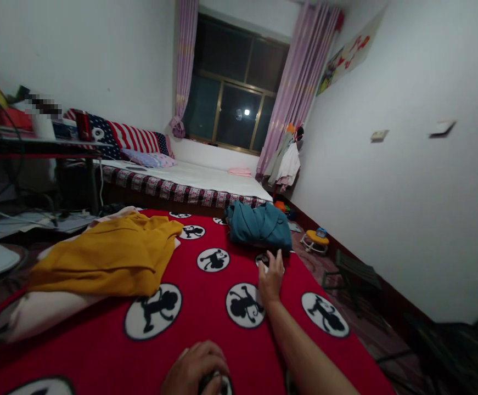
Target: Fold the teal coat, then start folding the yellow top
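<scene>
Our right hand (pixel 270 278) spreads near the teal bundle (pixel 259 225).
We should keep its folds together; our left hand (pixel 195 368) curls, its grip unclear.

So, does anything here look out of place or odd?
Nothing looks spilled or damaged. The yellow cloth stands out a little: it lies loosely spread and rumpled over a pale cloth on the red blanket, while the teal cloth is gathered into a bundle.
</scene>
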Demonstrator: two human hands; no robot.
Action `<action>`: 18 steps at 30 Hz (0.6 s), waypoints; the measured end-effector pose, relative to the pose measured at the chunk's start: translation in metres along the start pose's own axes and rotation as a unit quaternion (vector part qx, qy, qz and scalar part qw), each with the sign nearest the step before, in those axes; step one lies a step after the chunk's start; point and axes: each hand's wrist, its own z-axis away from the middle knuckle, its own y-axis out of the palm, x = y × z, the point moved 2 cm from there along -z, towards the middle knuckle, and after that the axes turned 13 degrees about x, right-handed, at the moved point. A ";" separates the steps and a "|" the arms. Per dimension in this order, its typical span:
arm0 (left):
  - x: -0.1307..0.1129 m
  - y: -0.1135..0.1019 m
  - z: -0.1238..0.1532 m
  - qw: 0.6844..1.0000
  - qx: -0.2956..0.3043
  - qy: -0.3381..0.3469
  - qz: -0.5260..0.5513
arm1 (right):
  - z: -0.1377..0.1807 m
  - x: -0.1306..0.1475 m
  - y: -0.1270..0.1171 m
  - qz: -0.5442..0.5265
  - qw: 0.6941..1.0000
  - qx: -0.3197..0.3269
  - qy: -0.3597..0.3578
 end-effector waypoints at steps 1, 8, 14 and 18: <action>-0.004 -0.002 0.002 1.000 -0.015 0.001 0.013 | 0.018 0.005 0.004 -0.041 0.999 0.020 0.008; -0.020 -0.004 0.008 0.995 -0.082 0.042 0.046 | 0.093 0.048 0.006 -0.174 0.971 0.163 0.022; -0.016 -0.002 0.010 0.994 -0.090 0.058 0.032 | 0.133 0.075 -0.012 -0.189 0.950 0.238 -0.077; -0.017 -0.002 0.012 0.993 -0.089 0.066 0.029 | 0.137 0.077 -0.020 -0.205 0.942 0.246 -0.104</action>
